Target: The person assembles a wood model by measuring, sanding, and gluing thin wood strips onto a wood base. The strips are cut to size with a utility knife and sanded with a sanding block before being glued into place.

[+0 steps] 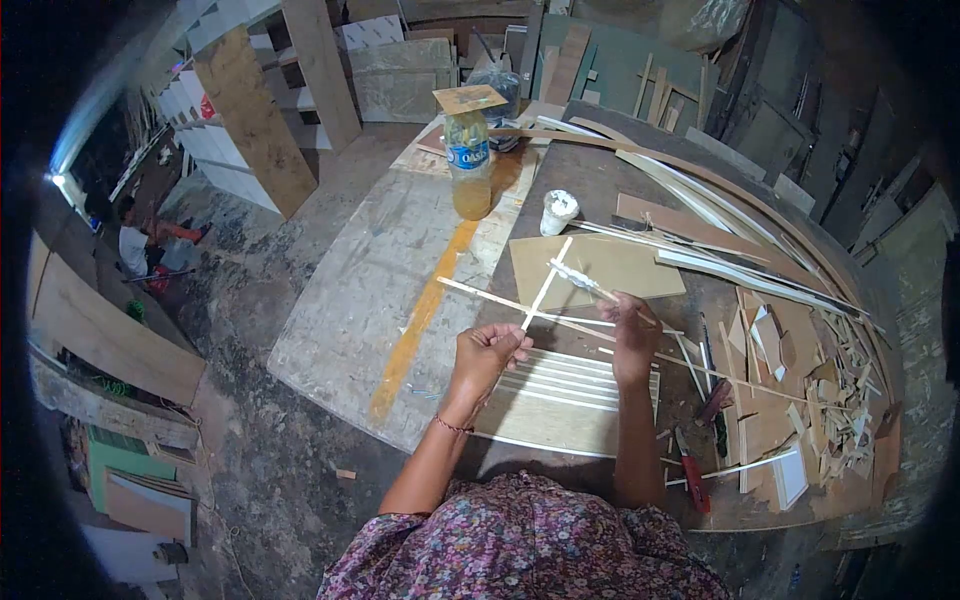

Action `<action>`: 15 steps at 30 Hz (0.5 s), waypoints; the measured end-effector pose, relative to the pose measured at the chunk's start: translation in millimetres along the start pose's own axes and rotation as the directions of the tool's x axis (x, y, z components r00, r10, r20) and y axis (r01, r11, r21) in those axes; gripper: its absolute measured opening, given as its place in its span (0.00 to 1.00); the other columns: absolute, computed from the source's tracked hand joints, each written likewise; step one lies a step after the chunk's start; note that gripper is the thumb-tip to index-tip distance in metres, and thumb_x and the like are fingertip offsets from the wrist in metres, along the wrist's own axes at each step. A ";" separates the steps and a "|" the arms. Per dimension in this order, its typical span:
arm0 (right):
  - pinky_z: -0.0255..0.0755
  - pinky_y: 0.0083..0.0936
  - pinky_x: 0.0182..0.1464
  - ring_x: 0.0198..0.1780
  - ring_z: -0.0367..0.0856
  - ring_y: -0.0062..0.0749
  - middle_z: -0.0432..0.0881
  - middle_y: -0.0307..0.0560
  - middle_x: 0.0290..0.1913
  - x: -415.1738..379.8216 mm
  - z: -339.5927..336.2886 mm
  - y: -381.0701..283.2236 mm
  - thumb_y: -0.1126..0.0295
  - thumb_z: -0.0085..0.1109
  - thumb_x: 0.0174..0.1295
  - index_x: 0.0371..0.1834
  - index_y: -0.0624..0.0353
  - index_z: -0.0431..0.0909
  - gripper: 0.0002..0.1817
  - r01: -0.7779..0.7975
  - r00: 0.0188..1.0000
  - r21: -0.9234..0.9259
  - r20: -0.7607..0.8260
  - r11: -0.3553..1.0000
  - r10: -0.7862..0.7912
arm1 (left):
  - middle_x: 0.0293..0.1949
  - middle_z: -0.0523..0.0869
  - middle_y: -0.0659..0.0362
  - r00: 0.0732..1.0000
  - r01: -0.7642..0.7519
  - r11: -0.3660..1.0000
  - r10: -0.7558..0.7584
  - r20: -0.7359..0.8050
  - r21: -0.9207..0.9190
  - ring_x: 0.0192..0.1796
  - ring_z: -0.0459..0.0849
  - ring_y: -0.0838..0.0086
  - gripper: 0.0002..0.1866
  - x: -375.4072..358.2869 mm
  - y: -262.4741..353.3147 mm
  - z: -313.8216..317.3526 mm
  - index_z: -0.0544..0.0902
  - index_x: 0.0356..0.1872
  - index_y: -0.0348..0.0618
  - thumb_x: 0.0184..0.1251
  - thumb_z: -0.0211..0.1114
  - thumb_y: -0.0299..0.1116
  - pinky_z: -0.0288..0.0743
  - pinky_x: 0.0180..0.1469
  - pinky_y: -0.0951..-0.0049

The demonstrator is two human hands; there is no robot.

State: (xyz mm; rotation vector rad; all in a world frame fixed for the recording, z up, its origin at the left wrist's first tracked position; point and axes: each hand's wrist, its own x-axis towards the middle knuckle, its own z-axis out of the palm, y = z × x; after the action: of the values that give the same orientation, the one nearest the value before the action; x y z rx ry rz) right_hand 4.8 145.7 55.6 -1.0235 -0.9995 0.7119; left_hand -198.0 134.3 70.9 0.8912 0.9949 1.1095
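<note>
My left hand (486, 358) pinches the lower end of a thin pale wood strip (543, 292), which slants up and away over the table. In the fingers of my right hand (635, 335) is a thin stick (600, 291), its tip coated in white paste and close to the strip's upper part. Another long thin strip (475, 292) crosses beneath the held one. Below my hands lies a light wood panel (550, 412) with several white-edged strips in rows. A cup of white paste (559, 210) stands just beyond a flat brown board (530, 262).
A bottle (470, 185) with a square board (470, 99) on top stands at the far left of the table. To the right are a red-handled cutter (692, 475), a scrap pile (840, 430) and long strips (740, 200). A person (135, 245) sits on the floor far left.
</note>
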 end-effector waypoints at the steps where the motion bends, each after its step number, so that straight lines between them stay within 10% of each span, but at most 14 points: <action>1: 0.69 0.20 0.36 0.29 0.76 0.23 0.79 0.45 0.26 -1.8 1.1 0.9 0.63 0.52 0.59 0.34 0.66 0.76 0.14 -0.016 1.000 0.004 0.000 1.000 0.016 | 0.27 0.82 0.55 1.000 -0.008 1.000 0.008 0.003 -0.005 0.23 0.77 0.81 0.06 0.0 0.1 -0.2 0.77 0.32 0.31 0.57 0.56 0.23 0.68 0.23 0.85; 15: 0.70 0.21 0.36 0.29 0.76 0.23 0.80 0.48 0.27 -25.4 7.0 9.1 0.67 0.48 0.61 0.36 0.67 0.75 0.12 -0.115 0.987 0.188 0.129 0.975 0.092 | 0.29 0.81 0.52 0.996 0.081 0.978 -0.073 0.047 -0.192 0.30 0.81 0.74 0.10 -1.9 3.3 2.8 0.74 0.39 0.26 0.54 0.57 0.18 0.76 0.33 0.80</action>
State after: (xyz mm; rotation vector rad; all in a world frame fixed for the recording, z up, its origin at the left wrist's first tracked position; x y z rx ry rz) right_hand -12.0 129.8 39.9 -0.8740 -0.9635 0.9478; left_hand -196.6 132.9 75.3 0.7087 0.8652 1.0986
